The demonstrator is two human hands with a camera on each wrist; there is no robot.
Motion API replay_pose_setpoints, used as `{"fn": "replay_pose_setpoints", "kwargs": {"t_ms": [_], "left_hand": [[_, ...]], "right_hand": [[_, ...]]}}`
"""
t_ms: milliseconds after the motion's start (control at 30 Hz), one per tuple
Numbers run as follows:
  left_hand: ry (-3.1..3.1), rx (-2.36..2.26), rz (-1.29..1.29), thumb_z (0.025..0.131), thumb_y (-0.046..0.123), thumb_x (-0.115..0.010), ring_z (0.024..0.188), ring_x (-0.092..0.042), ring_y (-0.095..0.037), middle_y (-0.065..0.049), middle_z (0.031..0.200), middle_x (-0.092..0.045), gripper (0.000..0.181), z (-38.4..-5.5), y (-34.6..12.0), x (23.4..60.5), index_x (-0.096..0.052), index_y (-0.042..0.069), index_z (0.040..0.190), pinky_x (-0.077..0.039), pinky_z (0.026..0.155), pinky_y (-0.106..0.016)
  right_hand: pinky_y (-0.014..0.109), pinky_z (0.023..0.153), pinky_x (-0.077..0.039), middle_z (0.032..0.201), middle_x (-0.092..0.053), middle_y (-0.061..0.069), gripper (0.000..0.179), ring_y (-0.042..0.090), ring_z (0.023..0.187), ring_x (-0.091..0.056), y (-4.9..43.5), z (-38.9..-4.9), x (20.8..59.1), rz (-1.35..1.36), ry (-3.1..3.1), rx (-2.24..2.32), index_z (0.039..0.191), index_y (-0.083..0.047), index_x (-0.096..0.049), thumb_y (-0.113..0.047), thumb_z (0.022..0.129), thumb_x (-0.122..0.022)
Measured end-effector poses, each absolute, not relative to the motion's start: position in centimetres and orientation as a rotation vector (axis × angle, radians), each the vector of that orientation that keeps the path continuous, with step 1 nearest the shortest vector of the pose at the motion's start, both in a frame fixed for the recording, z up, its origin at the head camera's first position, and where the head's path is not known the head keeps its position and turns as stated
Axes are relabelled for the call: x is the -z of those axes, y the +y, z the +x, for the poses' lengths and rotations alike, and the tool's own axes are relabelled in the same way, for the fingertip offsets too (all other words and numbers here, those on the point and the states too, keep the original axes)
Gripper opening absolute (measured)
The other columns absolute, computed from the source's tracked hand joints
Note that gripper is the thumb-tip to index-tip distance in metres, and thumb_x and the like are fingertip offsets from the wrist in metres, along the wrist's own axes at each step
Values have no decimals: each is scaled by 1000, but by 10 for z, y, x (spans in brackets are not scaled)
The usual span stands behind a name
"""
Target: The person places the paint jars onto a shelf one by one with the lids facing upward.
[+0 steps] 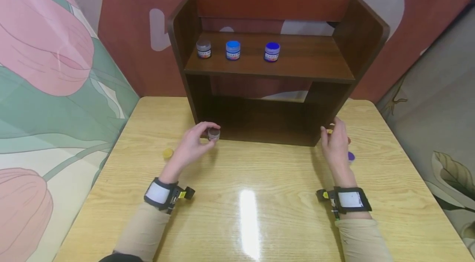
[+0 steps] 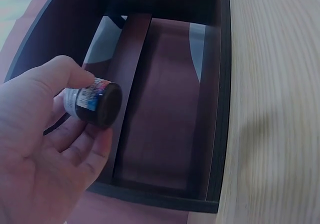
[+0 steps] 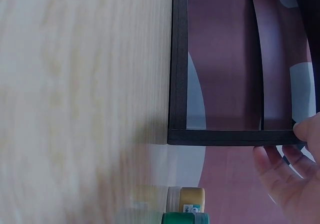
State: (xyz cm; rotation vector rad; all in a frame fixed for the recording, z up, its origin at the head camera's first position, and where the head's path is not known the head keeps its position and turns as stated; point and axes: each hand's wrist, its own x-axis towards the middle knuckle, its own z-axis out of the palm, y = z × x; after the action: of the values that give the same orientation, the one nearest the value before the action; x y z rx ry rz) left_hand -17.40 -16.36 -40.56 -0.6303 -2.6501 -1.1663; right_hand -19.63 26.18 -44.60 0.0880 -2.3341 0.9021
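My left hand [image 1: 191, 144] pinches a small dark paint jar [image 1: 213, 134] between thumb and fingers, at the front left of the brown shelf unit's lower compartment. The left wrist view shows the jar [image 2: 94, 103] tilted, with its colourful label facing out. On the shelf unit's upper board [image 1: 241, 68] stand three paint jars: a dark one [image 1: 203, 49], a light blue one [image 1: 233, 50] and a deep blue one [image 1: 272, 52]. My right hand [image 1: 335, 146] grips the right side panel [image 3: 235, 137], thumb at the front edge and fingertips along the outer face.
A yellow-topped jar [image 1: 168, 154] stands on the wooden table [image 1: 245, 171] left of the unit. To the right, a purple lid [image 1: 351, 157] peeks out beside my right hand. A yellow jar [image 3: 192, 199] and a green one [image 3: 179, 218] show in the right wrist view.
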Motion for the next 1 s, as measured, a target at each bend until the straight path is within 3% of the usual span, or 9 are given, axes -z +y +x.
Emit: {"fn": "replay_pose_setpoints", "kwargs": {"t_ms": [133, 267, 400, 533, 800, 1000], "left_hand": [[-2607, 1210, -635, 85, 4, -71, 95, -65, -20, -5, 110, -69, 37, -174, -159, 404, -63, 14, 120, -60, 86, -43], [-2562, 1205, -681, 87, 5, -70, 96, -65, -17, -5, 117, -70, 32, -176, -155, 403, -65, 13, 118, -60, 87, -42], [-2533, 1175, -756, 91, 10, -71, 98, -67, -17, -5, 121, -70, 29, -177, -152, 402, -66, 13, 120, -61, 87, -39], [-2522, 1145, -813, 92, 14, -72, 104, -69, -17, -4, 129, -68, 30, -177, -150, 399, -67, 16, 123, -60, 91, -36], [-2488, 1143, -850, 94, 16, -70, 128, -59, -21, -3, 136, -63, 28, -177, -146, 391, -69, 20, 122, -50, 109, -43], [-2464, 1144, -862, 94, 12, -70, 126, -59, -20, -1, 135, -62, 29, -177, -142, 385, -69, 20, 121, -52, 106, -42]], "right_hand": [[43, 77, -53, 125, -52, 32, 40, 43, 108, -58, 263, -197, 447, 84, -2336, -905, 135, 12, -42, -3, 100, -54], [51, 78, -55, 126, -52, 31, 40, 43, 108, -58, 263, -197, 448, 77, -2342, -905, 135, 11, -42, -3, 100, -54], [51, 79, -55, 126, -51, 32, 40, 44, 109, -58, 263, -197, 448, 79, -2343, -909, 136, 12, -41, -3, 100, -54], [51, 80, -56, 126, -51, 32, 41, 44, 109, -58, 263, -197, 447, 79, -2341, -913, 136, 12, -41, -3, 100, -54], [51, 79, -55, 126, -51, 32, 40, 43, 110, -57, 263, -195, 446, 73, -2346, -899, 136, 10, -42, -4, 100, -55], [51, 79, -55, 126, -51, 32, 41, 43, 109, -57, 263, -195, 446, 75, -2349, -892, 136, 10, -42, -5, 100, -55]]}}
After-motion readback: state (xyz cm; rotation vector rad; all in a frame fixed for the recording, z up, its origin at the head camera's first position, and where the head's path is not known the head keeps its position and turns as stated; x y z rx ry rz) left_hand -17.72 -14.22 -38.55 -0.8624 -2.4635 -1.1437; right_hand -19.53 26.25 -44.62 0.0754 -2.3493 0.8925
